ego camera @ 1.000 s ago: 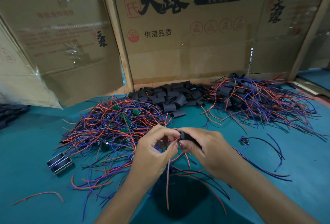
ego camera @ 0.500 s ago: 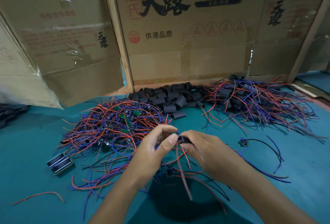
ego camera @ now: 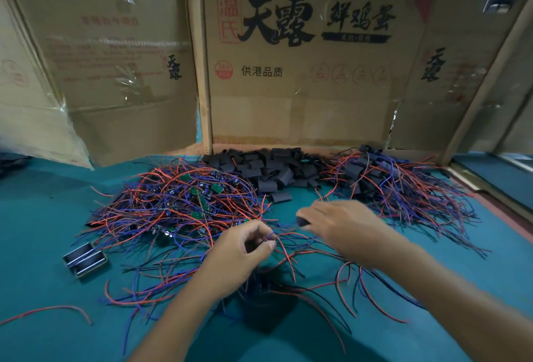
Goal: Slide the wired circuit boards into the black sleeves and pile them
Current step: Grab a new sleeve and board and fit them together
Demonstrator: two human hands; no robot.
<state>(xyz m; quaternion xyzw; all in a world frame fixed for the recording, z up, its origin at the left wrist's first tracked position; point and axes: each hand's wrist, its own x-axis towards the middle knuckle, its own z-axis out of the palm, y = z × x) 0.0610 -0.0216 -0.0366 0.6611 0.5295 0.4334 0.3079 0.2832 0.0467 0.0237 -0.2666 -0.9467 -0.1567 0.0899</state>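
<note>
You had your left hand [ego camera: 245, 246] curled in the near middle of the counter [ego camera: 43, 217], its fingers [ego camera: 266, 242] pinching a few red and blue wires [ego camera: 284, 246] where they bunched together, probably to keep the leads gathered while the other hand worked. Your right hand [ego camera: 343, 226] sat just to the right and a little farther off, knuckles up, with a small black sleeve [ego camera: 302, 220] showing at the fingertips; it seemed gripped there, though the blur hid whether a board was already inside. The two hands were apart, joined only by the wires running between them.

The supplies were laid out in a row along the far side, which suited a left-to-right flow: the tangle of unsleeved boards [ego camera: 184, 200] with green circuit pieces on the left, the heap of empty black sleeves [ego camera: 265, 168] in the middle within easy reach of either hand, and the finished pile [ego camera: 398, 182] of sleeved boards with trailing leads on the right. My guess is you were at the end of one insertion, with the piece due for the right pile.

Loose wires [ego camera: 288, 283] spread under your wrists, and a small metal part [ego camera: 85, 259] lay at the near left. Cardboard boxes [ego camera: 288, 73] walled the back.
</note>
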